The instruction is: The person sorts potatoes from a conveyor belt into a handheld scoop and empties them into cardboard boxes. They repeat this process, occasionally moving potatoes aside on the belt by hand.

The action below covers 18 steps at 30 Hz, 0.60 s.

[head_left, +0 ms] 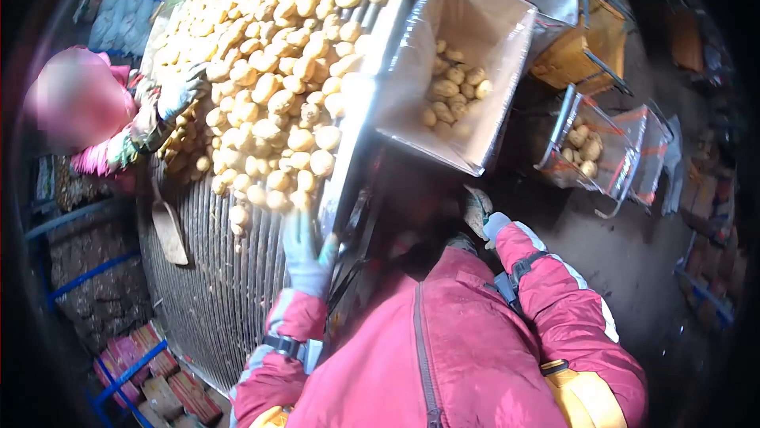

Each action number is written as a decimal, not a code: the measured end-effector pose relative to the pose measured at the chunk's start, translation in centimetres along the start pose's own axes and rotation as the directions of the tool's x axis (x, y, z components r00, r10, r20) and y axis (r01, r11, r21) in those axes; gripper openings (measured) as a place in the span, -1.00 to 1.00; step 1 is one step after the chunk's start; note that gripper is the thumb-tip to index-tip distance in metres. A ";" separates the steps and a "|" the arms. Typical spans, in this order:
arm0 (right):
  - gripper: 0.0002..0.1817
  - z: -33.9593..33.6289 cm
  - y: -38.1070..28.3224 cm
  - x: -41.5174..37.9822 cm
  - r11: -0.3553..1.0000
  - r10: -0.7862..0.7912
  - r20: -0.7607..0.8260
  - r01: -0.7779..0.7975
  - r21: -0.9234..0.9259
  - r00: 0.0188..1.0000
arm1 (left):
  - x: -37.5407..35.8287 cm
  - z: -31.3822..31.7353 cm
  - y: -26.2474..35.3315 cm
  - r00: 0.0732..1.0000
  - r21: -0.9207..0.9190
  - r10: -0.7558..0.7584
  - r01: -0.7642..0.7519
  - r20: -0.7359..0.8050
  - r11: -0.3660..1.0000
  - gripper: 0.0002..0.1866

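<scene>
Many potatoes (269, 103) lie heaped on a ribbed sorting table (214, 293). My left hand (307, 258), in a light glove, is over the ribs at the heap's near edge, fingers apart and slightly blurred, with nothing visible in it. On the right, my gloved right hand (496, 228) is closed on a scoop-like tool (477, 210), partly in shadow. Beyond it stands a lined box (483, 16) with several potatoes (455, 91) at its bottom.
A person in pink (103, 155) reaches a gloved hand to the heap from the left. A wooden paddle (169, 230) lies on the ribs. To the right are a wire-framed bag (613, 143) holding potatoes and a yellow crate (590, 44). Blue rails (91, 276) run along the left.
</scene>
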State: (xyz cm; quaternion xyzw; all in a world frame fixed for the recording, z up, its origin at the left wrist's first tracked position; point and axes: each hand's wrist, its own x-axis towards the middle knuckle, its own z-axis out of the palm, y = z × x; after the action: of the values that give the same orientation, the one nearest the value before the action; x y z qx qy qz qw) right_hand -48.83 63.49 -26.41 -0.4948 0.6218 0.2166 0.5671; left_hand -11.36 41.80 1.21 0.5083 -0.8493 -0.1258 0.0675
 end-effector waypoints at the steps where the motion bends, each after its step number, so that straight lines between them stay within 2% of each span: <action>1: -0.72 -0.8 -0.8 1.1 0.974 -0.071 -0.002 0.069 -0.218 0.997 | -1.5 1.0 -0.7 0.995 -0.018 -0.086 0.087 0.049 0.996 -0.06; 2: -0.71 -1.5 -1.5 2.2 0.896 -0.142 -0.003 0.127 -0.426 0.990 | -2.4 2.0 -1.4 0.980 -0.033 -0.173 0.177 0.096 0.984 -0.03; 3: -0.71 -2.8 -3.1 2.3 0.938 -0.055 -0.034 0.040 -0.343 0.998 | -2.5 2.3 -2.0 0.981 0.005 -0.159 0.159 0.112 0.987 -0.01; 5: -0.73 -3.5 -4.6 5.1 0.984 0.176 -0.183 -0.171 0.046 0.967 | -2.5 2.1 -2.0 0.977 0.056 -0.162 0.156 0.135 0.986 -0.02; 6: -0.73 -3.1 -4.3 7.7 0.983 0.185 -0.144 -0.181 0.040 0.972 | -2.2 1.7 -1.6 0.974 0.064 -0.178 0.171 0.141 0.983 -0.04; 7: -0.73 -4.4 -5.4 7.6 0.969 0.233 -0.120 -0.219 0.117 0.965 | -2.2 1.3 -1.4 0.967 0.060 -0.201 0.194 0.158 0.979 -0.06; 9: -0.72 -6.5 -6.7 7.8 0.963 0.242 -0.117 -0.223 0.154 0.963 | -2.2 1.3 -1.5 0.969 0.057 -0.199 0.192 0.146 0.980 -0.08; 12: -0.70 -7.2 -7.3 8.4 0.989 0.147 -0.383 -0.142 0.041 0.912 | -2.3 1.2 -1.6 0.961 0.064 -0.225 0.217 0.162 0.974 -0.09; 13: -0.63 -1.3 -2.8 15.7 0.991 0.103 -0.725 -0.010 0.131 0.681 | -2.3 1.2 -1.7 0.959 0.061 -0.233 0.226 0.163 0.972 -0.09; 18: -0.57 -6.4 -5.1 8.3 0.981 0.192 -0.521 -0.176 0.079 0.832 | -2.3 1.4 -1.8 0.957 0.058 -0.245 0.239 0.153 0.969 -0.06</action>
State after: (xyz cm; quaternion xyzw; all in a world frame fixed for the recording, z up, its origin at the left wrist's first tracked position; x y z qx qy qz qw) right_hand -46.46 52.96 -30.90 -0.4652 0.8008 0.1177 0.3585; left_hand -9.03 43.22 -0.59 0.5980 -0.7856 -0.1566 -0.0265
